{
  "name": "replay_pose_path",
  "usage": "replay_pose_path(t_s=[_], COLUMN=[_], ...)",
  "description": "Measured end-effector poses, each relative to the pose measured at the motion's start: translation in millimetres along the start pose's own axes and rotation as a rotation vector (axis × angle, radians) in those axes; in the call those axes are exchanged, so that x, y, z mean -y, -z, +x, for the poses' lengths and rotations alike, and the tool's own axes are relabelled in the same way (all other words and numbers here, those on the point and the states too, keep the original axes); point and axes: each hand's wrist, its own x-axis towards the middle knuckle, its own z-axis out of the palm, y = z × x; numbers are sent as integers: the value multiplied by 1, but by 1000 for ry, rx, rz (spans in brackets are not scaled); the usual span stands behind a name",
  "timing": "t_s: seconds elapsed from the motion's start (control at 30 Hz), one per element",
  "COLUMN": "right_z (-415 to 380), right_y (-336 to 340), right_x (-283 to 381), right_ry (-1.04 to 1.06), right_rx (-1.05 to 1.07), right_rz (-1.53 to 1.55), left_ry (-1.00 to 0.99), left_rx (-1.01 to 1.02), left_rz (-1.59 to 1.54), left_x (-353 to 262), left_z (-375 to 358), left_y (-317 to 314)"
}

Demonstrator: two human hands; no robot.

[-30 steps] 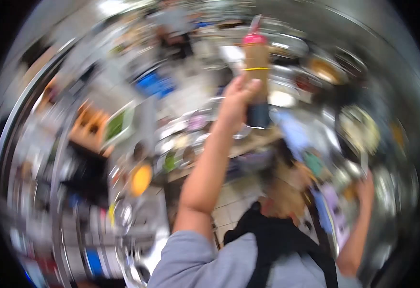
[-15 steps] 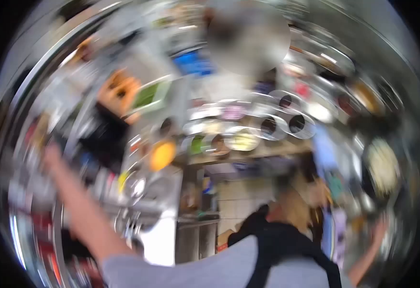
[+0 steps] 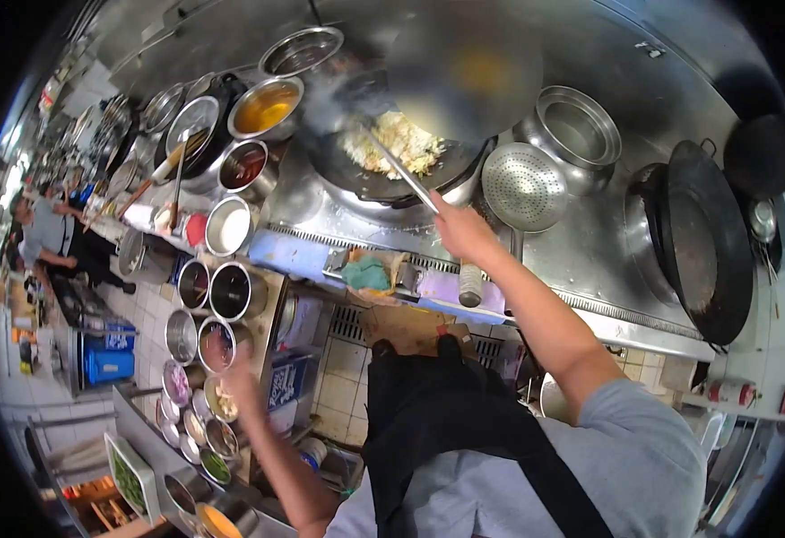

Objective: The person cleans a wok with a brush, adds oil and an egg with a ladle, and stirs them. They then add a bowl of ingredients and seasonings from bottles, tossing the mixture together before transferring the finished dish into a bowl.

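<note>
My right hand (image 3: 466, 231) is closed around the handle end of a long-handled metal cooking utensil (image 3: 401, 170). Its far end reaches fried rice (image 3: 388, 143), pale with bits of egg and green, in a dark wok (image 3: 356, 184). Steam rises at the wok's left side. Smeared by motion, my left hand (image 3: 242, 384) is over the row of metal containers to the left. Closest to it are a container of reddish-brown contents (image 3: 216, 346) and one of pale chopped pieces (image 3: 223, 397). The left fingers are too blurred to make out.
A perforated strainer (image 3: 524, 186) lies right of the wok, below a metal pot (image 3: 577, 130). Large black woks (image 3: 706, 242) lean at the far right. Left of the stove stand a pot of amber liquid (image 3: 268, 108) and several sauce pots. Another person (image 3: 52, 233) stands far left.
My view has swung from the ingredient counter to the stove. My right hand now holds the utensil at the wok, and my left hand is over the ingredient containers.
</note>
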Motion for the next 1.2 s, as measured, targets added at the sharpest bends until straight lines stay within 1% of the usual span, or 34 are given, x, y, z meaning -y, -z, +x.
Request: replay_pose_path(t_s=[0.03, 0.07, 0.1, 0.13, 0.17, 0.2, 0.23, 0.27, 0.3, 0.33, 0.37, 0.4, 0.43, 0.47, 0.53, 0.57, 0.6, 0.63, 0.67, 0.7, 0.73, 0.77, 0.8, 0.83, 0.87, 0.93, 0.97, 1.0, 1.03, 1.07, 1.1, 1.13, 1.17, 1.2], right_z=[-23, -44, -63, -80, -90, -86, -78, -67, -44, -26, -12, -12, -30, -53, -91, -111, -133, -150, -166, -188, -209, -230, -252, -267, -274, -254, -240, -212, -183, -151, -120, -100, -85, -83], right_y=[12, 27, 44, 62, 71, 68, 64, 59, 37, 9, -13, -27, -23, -15, -1, 4, 10, 12, 17, 27, 46, 71, 94, 114, 126, 127, 124, 112, 90, 68, 39, 24, 19, 21], right_x=[-14, -25, -36, -47, -49, -40, -27, -14, -6, 4, 11, 15, 25, 31, 12, 23, 41, 59, 77, 91, 101, 109, 117, 130, 138, 138, 138, 133, 118, 112, 87, 89, 95, 101], right_ry=[9, 9, 10, 43, 77, 60, -15, -90, -70, -127, -180, -161, -165, -169, -96, -160, -224, -247, -270, -288, -293, -275, -262, -288, -315, -269, -224, -242, -164, -160, -76, -130, -186, -186], right_rx=[22, 19, 22, -9, -46, -59, -97, -136, -92, -140, -188, -182, -148, -110, -151, -187, -219, -188, -160, -156, -149, -116, -80, -37, 5, 21, 45, 15, -81, -141, -249, -286, -329, -334], right_rz=[-94, -118, -141, -140, -140, -139, -179, -220, -352, -269, -186, -178, -187, -194, -126, -79, -31, -37, -44, -81, -123, -93, -56, -84, -115, -185, -250, -244, -232, -207, -248, -259, -269, -274], left_ry=[-42, -377, -514, -569, -705, -846, -866, -904, -937, -954, -884, -816, -842, -923, -1033, -1041, -956, -871, -879, -907, -928, -923, -942, -1034, -1172, -1145, -1151, -1159, -1106, -1052, -1037, -1022, -1012, -997], left_rx=[200, 254, 320, 348, 330, 308, 316, 514, 712, 720, 829, 929, 795, 643, 614, 622, 725, 821, 826, 832, 825, 806, 822, 782, 753, 791, 769, 746, 717, 759, 767, 764, 823, 887], left_rz=[-61, -72, 68, 73, 91, 105, 89, 143, 198, 184, 130, 77, 5, -95, -265, -276, -226, -175, -185, -108, -29, -98, -42, -166, -156, -221, -218, -217, -325, -252, -218, -187, -205, -218], left_x=[-14, -25, -41, -62, -82, -98, -104, -105, -107, -107, -107, -110, -106, -101, -80, -75, -71, -69, -72, -77, -86, -101, -112, -119, -125, -138, -138, -139, -130, -117, -92, -72, -57, -41], left_z=[8, 16, 22, 28, 38, 53, 73, 92, 102, 107, 112, 120, 108, 101, 105, 110, 117, 122, 123, 119, 117, 107, 99, 90, 85, 87, 92, 99, 108, 109, 104, 99, 89, 76], left_y=[-58, -112, -152, -185, -210, -229, -247, -269, -281, -283, -283, -284, -282, -279, -289, -302, -317, -325, -324, -319, -310, -280, -247, -217, -189, -166, -180, -206, -235, -257, -279, -293, -291, -283])
